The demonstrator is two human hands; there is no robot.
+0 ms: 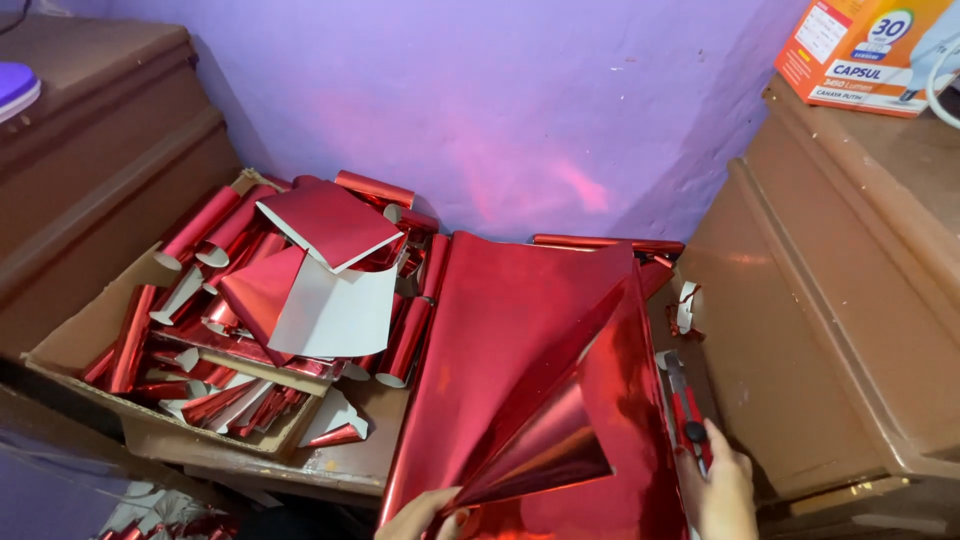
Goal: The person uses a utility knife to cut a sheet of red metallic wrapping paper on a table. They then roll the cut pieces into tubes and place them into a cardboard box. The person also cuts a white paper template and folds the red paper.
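Fingers of your left hand (pixel 425 512) pinch the glossy red foil sheet (pixel 530 360); your right hand (pixel 725 490) grips the red utility knife (pixel 688 408).

We see a worn brown wooden surface (pixel 350 455) carrying a shallow brown cardboard box (pixel 85 335) heaped with shiny red foil rolls and scraps (pixel 260 290), a large glossy red foil sheet (pixel 520 340) spread just beside it, and a red utility knife (pixel 688 410) along the sheet's right edge.
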